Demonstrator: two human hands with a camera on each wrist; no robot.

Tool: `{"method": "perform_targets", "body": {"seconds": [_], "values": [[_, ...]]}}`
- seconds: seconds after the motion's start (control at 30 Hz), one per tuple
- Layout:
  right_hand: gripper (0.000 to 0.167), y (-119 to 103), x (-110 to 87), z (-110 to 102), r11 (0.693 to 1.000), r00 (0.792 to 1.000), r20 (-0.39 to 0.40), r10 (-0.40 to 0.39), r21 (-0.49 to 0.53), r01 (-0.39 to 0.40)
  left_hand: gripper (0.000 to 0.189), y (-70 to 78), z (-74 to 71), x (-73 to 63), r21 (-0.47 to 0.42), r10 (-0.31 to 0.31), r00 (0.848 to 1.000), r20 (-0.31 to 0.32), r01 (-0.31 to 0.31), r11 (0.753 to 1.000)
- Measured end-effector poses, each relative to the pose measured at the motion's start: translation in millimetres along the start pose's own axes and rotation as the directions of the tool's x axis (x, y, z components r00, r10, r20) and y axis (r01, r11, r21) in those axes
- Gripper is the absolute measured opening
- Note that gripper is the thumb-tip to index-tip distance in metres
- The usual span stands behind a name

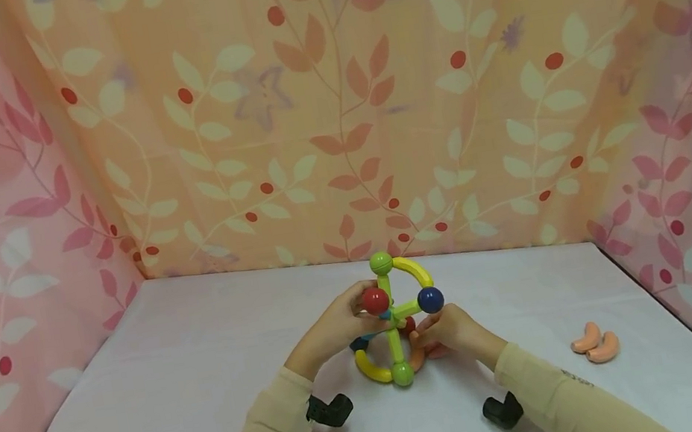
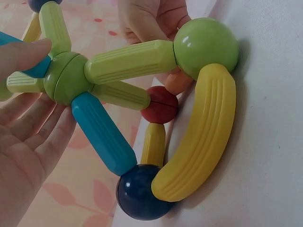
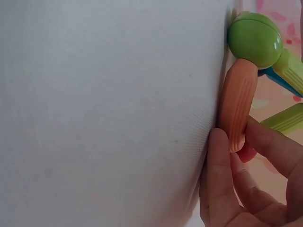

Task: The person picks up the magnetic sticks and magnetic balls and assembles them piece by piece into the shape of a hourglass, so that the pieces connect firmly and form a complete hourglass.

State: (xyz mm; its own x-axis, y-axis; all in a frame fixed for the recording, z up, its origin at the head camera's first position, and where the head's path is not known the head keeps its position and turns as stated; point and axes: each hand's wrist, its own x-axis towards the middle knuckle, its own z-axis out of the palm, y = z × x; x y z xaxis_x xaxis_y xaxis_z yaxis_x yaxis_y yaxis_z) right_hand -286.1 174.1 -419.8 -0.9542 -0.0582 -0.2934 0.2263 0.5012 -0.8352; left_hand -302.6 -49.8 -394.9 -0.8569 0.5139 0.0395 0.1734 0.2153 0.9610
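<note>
A magnetic ball-and-stick structure stands upright on the white table, its lowest green ball (image 1: 403,374) at the tabletop. My left hand (image 1: 336,323) holds it near the middle: the thumb lies on a light-blue stick, and the fingers are under the central green ball (image 2: 66,78). A yellow curved stick (image 2: 199,137) links the low green ball to a dark blue ball (image 2: 144,191). Low on the right side, my right hand (image 1: 456,334) pinches an orange curved stick (image 3: 239,104) by one end; its other end meets the low green ball. A red ball (image 2: 160,104) is close behind.
Two loose orange curved sticks (image 1: 603,348) lie together on the table's right side. A black wrist device (image 1: 329,410) hangs below the left wrist, another black device (image 1: 503,412) below the right. A floral curtain (image 1: 327,98) encloses the table's back and sides.
</note>
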Motion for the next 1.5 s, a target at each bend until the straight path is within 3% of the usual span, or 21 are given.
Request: {"method": "perform_targets", "body": {"seconds": [0.53, 0.73, 1.03, 1.5], "values": [[0.021, 3.0, 13.8, -16.4, 0.994, 0.991, 0.081, -0.110, 0.032, 0.108, 0.064, -3.4, 7.9, 1.4, -0.004, -0.009, 1.000, 0.019, 0.009, 1.000], [0.025, 7.2, 8.5, -24.2, 0.996, 0.996, 0.045, -0.078, -0.035, 0.080, 0.063, -3.8, 10.4, 2.0, 0.024, -0.010, 1.000, 0.020, 0.009, 1.000], [0.025, 13.6, 5.8, -15.6, 0.999, 0.991, 0.126, -0.048, -0.016, 0.050, 0.057, -5.6, 7.7, 1.6, 0.037, 0.012, 1.000, 0.017, -0.013, 0.999], [0.017, -1.0, 9.5, -8.7, 0.998, 0.992, 0.117, -0.044, -0.034, 0.049, 0.049, -2.9, 2.6, 0.5, 0.083, -0.028, 1.000, 0.014, 0.026, 0.996]]}}
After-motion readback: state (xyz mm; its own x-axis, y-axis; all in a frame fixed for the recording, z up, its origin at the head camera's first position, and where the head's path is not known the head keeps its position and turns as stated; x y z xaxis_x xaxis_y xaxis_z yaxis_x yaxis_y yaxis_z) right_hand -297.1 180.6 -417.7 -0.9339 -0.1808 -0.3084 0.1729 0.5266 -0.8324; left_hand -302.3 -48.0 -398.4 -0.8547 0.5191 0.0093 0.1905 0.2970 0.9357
